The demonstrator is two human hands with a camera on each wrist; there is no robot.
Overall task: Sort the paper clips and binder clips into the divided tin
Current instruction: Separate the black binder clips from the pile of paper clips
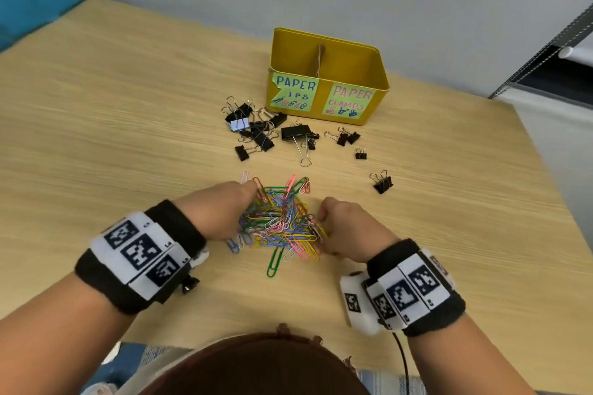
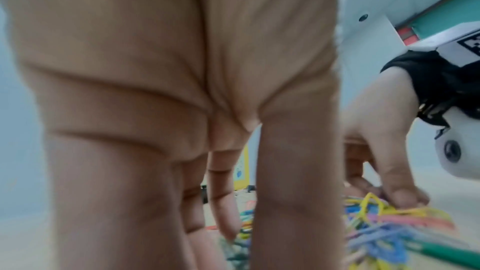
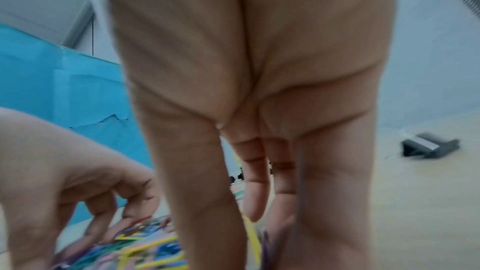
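Observation:
A heap of coloured paper clips (image 1: 279, 221) lies on the wooden table in front of me. My left hand (image 1: 247, 202) digs into its left side, and clips sit between thumb and fingers (image 2: 228, 219). My right hand (image 1: 321, 224) grips the right side, its thumb (image 2: 400, 196) pressed on yellow clips. Several black binder clips (image 1: 266, 131) are scattered beyond the heap. Behind them stands the yellow tin (image 1: 380, 74) with a cardboard divider (image 1: 319, 59). Its left label reads paper clips, its right label paper clamps. Both compartments look empty as far as I can see.
One binder clip (image 1: 382, 183) lies apart to the right of the heap, also seen as a binder clip (image 3: 428, 147) in the right wrist view. A grey wall runs behind the table. A white cabinet (image 1: 561, 125) stands past the table's right edge.

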